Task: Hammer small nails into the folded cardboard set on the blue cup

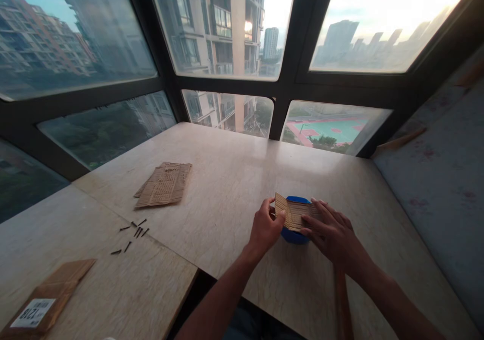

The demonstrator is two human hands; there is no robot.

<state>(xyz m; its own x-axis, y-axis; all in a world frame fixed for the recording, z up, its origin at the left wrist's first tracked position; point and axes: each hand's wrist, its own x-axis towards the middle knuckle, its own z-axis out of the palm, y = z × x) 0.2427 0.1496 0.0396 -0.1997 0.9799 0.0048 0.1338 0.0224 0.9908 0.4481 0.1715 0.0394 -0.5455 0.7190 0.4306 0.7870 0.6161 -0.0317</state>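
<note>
A ribbed piece of corrugated cardboard (297, 215) lies bent over the top of a blue container (295, 237), its left flap tilted up. My left hand (266, 224) pinches that flap between thumb and fingers. On the other side, my right hand (328, 226) grips the cardboard's right part, fingertips resting on its ribbed face and against the container. The inside of the container is mostly hidden by the cardboard. Beneath my right forearm a brown wooden handle (342, 304) shows in part; its far end is covered by the hand.
Several flat corrugated cardboard sheets (164, 185) are stacked at the left back. Dark screws or nails (138, 231) lie scattered near the table seam. A brown cardboard piece with a white label (49, 297) rests front left. Windows and a papered wall (434, 204) border the marbled tabletop (227, 179).
</note>
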